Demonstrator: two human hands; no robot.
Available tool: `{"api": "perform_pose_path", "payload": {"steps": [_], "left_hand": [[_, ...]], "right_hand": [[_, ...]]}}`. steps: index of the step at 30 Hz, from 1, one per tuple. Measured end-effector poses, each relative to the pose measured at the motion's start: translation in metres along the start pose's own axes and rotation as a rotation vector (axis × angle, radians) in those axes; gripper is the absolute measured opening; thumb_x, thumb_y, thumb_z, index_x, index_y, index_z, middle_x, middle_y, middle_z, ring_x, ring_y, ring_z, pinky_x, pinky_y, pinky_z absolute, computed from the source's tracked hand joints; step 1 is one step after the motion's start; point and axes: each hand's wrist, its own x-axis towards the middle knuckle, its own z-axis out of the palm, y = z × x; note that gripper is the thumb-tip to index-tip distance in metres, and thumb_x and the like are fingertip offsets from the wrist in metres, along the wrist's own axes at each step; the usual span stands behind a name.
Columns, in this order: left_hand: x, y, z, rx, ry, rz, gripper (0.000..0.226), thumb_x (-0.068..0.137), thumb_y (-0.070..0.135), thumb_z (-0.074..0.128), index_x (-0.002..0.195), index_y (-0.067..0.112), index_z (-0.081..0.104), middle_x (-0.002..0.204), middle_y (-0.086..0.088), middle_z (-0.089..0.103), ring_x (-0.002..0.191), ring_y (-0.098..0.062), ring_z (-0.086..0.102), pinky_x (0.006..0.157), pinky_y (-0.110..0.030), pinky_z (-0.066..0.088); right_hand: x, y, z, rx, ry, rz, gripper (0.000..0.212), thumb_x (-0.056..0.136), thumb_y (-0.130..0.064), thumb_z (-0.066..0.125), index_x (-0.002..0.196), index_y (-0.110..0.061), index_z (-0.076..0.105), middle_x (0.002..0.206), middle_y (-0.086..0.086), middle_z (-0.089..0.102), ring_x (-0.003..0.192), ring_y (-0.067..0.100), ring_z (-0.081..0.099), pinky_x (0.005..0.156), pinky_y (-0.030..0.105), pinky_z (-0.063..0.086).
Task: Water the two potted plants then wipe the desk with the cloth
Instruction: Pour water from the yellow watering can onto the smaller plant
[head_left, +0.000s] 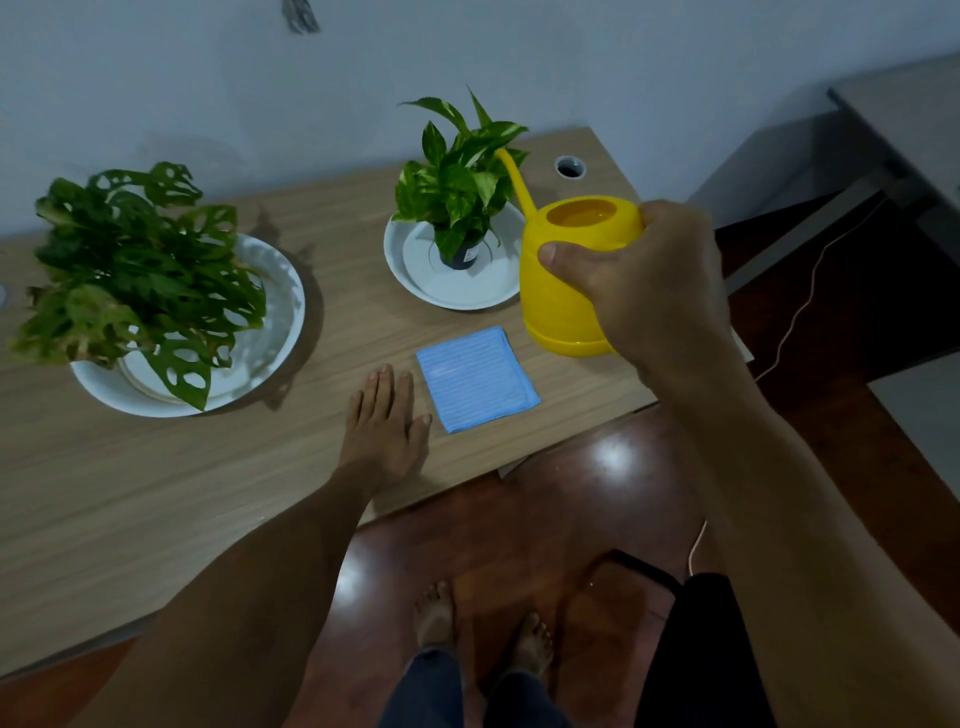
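Note:
My right hand (644, 280) grips a yellow watering can (561, 291) with water in it, held above the desk's right end. Its thin spout (514, 176) reaches up into the leaves of the small pothos plant (457, 182), whose dark pot stands in a white saucer (415, 270). A larger plant with holed leaves (135, 270) sits in a wide white saucer (275, 332) at the left. A folded blue cloth (475, 379) lies flat near the desk's front edge. My left hand (384, 421) rests flat on the wooden desk (156, 493), just left of the cloth, fingers together.
A round cable hole (570, 167) is at the desk's back right corner. The wall runs right behind the desk. A second desk (898, 119) stands to the right, with a thin cord (800, 317) hanging over the dark red floor. My bare feet (483, 623) stand below the desk's front edge.

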Motion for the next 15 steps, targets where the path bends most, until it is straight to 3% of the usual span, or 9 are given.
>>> {"api": "perform_pose_path", "payload": {"steps": [12, 15], "left_hand": [[0.000, -0.002, -0.001, 0.002, -0.020, -0.001, 0.088, 0.092, 0.068, 0.003, 0.167, 0.022, 0.002, 0.175, -0.008, -0.008, 0.162, -0.023, -0.012, 0.129, -0.045, -0.008], [0.000, -0.001, -0.001, 0.007, -0.026, -0.001, 0.089, 0.091, 0.069, 0.002, 0.167, 0.022, 0.001, 0.175, -0.008, -0.009, 0.162, -0.023, -0.012, 0.129, -0.045, -0.008]], "right_hand": [[0.004, -0.011, 0.015, 0.112, 0.010, 0.020, 0.061, 0.074, -0.050, 0.087, 0.115, -0.010, 0.068, 0.110, 0.004, 0.070, 0.103, 0.023, 0.066, 0.072, 0.026, 0.042], [0.002, -0.013, 0.017, 0.120, -0.018, 0.018, 0.057, 0.074, -0.049, 0.087, 0.112, -0.012, 0.069, 0.108, 0.003, 0.071, 0.100, 0.021, 0.067, 0.065, 0.023, 0.042]]}}
